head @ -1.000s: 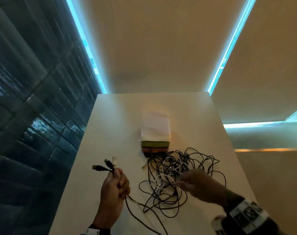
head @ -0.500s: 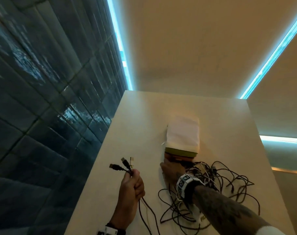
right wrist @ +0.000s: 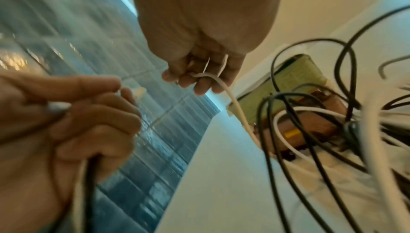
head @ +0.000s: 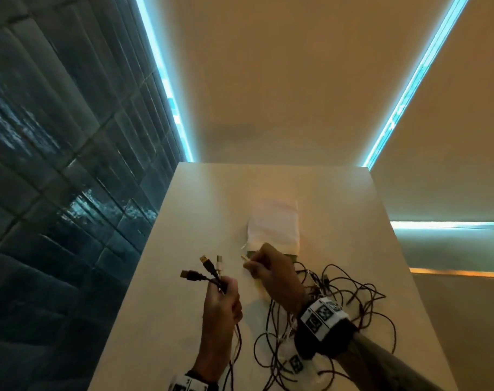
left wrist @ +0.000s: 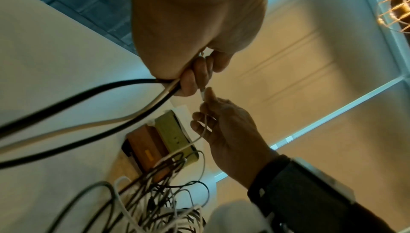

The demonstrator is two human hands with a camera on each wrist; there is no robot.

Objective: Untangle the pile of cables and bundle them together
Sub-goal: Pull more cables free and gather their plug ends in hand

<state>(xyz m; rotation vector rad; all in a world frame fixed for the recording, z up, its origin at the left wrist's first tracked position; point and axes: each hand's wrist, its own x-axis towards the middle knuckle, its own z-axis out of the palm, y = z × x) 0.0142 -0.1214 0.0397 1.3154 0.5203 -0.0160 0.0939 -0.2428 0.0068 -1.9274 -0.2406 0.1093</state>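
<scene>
Left hand [head: 220, 309] fisted round three gathered cable ends [head: 209, 270], two black, one white, plugs up. Right hand [head: 271, 270] just beside, pinching thin white cable [right wrist: 230, 96]. Tangled black-and-white cable pile [head: 338, 300] under right wrist on white table [head: 161, 277].

Dim warm room, cyan light strips [head: 166, 88] glaring; wrist views motion-blurred.

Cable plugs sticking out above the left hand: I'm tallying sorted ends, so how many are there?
3: a black plug leftmost, a gold-tipped plug beside it, a white plug rightmost. Others may hide inside the left hand.
</scene>
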